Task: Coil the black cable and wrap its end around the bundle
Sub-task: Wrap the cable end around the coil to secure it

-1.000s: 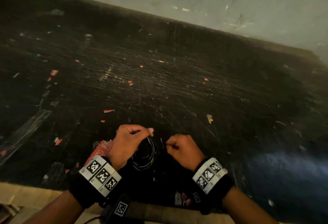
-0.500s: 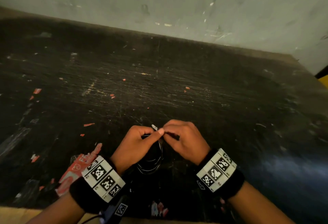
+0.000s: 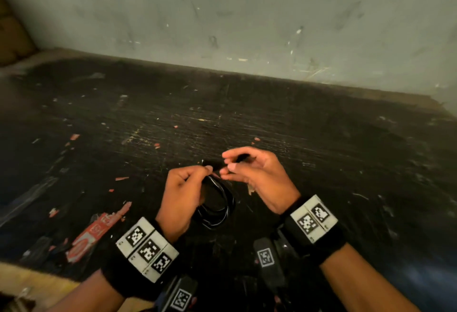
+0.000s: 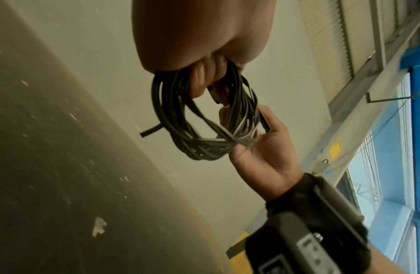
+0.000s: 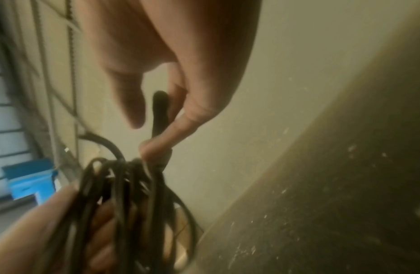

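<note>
One black cable (image 3: 217,203), coiled in several loops, hangs from the left hand (image 3: 181,195) w/ fingers curled thru the bundle, above the table (image 3: 321,143) near its front edge. Right hand (image 3: 257,175) just beside, pinching the cable's end btwn thumb and finger. Loop count unclear; right wrist view blurred.

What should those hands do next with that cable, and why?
Probably carry the loose end round the coil once. The left hand grips the gathered loops, the right hand pinches the end just above them, and no finished wrap shows.
</note>
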`<act>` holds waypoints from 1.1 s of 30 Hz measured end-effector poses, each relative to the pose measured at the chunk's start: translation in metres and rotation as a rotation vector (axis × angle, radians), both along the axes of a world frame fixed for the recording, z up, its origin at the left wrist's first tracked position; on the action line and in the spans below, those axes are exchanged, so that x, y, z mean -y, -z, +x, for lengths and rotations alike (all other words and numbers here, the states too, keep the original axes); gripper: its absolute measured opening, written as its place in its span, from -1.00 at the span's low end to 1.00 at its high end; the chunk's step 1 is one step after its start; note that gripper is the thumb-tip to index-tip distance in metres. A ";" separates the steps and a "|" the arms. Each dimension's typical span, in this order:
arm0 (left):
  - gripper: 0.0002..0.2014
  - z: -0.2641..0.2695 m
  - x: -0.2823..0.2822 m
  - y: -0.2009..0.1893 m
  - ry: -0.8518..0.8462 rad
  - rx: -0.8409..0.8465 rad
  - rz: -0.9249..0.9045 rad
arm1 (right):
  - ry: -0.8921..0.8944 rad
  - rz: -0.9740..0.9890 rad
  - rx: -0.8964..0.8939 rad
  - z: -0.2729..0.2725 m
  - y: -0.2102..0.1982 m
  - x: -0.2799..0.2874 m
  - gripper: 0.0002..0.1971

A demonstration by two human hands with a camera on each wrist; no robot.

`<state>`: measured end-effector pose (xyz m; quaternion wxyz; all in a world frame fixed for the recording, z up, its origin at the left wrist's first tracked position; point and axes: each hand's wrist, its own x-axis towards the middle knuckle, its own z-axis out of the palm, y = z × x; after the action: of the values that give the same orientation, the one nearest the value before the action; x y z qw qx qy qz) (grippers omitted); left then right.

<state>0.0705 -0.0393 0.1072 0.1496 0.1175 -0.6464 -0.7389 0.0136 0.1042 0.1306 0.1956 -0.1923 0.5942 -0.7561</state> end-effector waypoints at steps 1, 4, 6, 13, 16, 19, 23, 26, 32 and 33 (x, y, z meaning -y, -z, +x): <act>-0.71 0.002 -0.004 -0.004 -0.012 0.013 0.054 | -0.041 0.045 -0.068 0.001 -0.002 -0.006 -0.76; -0.70 0.006 -0.013 -0.016 -0.014 0.012 0.143 | -0.037 0.187 -0.284 0.001 -0.007 -0.013 -0.80; -0.67 0.007 -0.018 -0.021 -0.014 0.003 0.162 | 0.018 0.246 -0.440 0.001 -0.011 -0.016 -0.84; -0.66 0.000 -0.033 -0.039 -0.159 0.015 0.152 | 0.276 0.239 -0.516 -0.005 -0.027 -0.039 -0.86; -0.69 -0.011 -0.030 -0.037 -0.214 0.031 0.107 | 0.312 0.131 -0.461 0.004 -0.041 -0.048 -0.87; -0.77 -0.022 -0.030 -0.034 -0.267 0.018 0.050 | 0.243 0.099 -0.445 0.020 -0.050 -0.051 -0.84; -0.75 -0.032 -0.033 -0.034 -0.308 -0.012 0.049 | 0.088 0.326 -0.512 0.029 -0.055 -0.049 -0.88; -0.72 -0.033 -0.036 -0.037 -0.317 -0.018 0.046 | 0.051 0.557 -0.687 0.022 -0.044 -0.043 -0.91; -0.70 -0.030 -0.040 -0.042 -0.362 -0.047 0.057 | 0.348 0.679 -1.110 0.015 -0.024 -0.026 -0.95; -0.70 -0.030 -0.040 -0.042 -0.376 -0.045 0.058 | 0.383 0.698 -1.163 0.015 -0.023 -0.023 -0.96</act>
<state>0.0404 0.0004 0.1495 0.2959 0.2240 -0.5879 -0.7188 0.0283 0.1273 0.1532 -0.2402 -0.3833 0.8336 -0.3170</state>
